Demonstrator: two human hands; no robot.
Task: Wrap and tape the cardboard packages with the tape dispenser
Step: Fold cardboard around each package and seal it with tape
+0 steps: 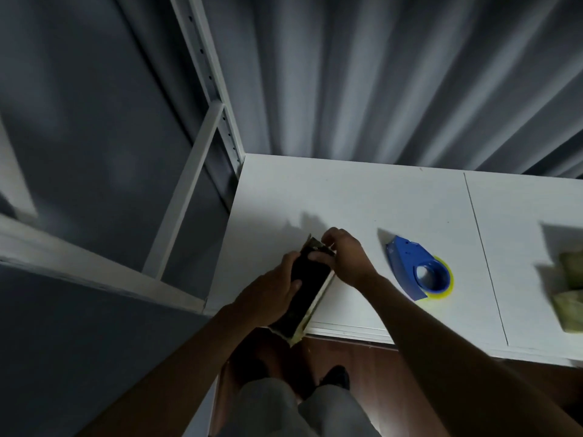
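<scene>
A long, narrow cardboard package point(307, 293), dark in shadow with pale edges, lies at an angle over the front left edge of the white table point(362, 197). My left hand point(276, 291) grips its left side around the middle. My right hand point(344, 255) pinches the far end of the package, where a flap sticks up. A blue tape dispenser point(416, 268) with a yellow tape roll lies on the table to the right of my right hand, untouched.
Blurred greenish packages point(568, 291) sit at the right edge of the table. A grey curtain hangs behind the table. A white metal shelf frame point(189, 171) stands to the left. My legs and the brown floor show below the table edge.
</scene>
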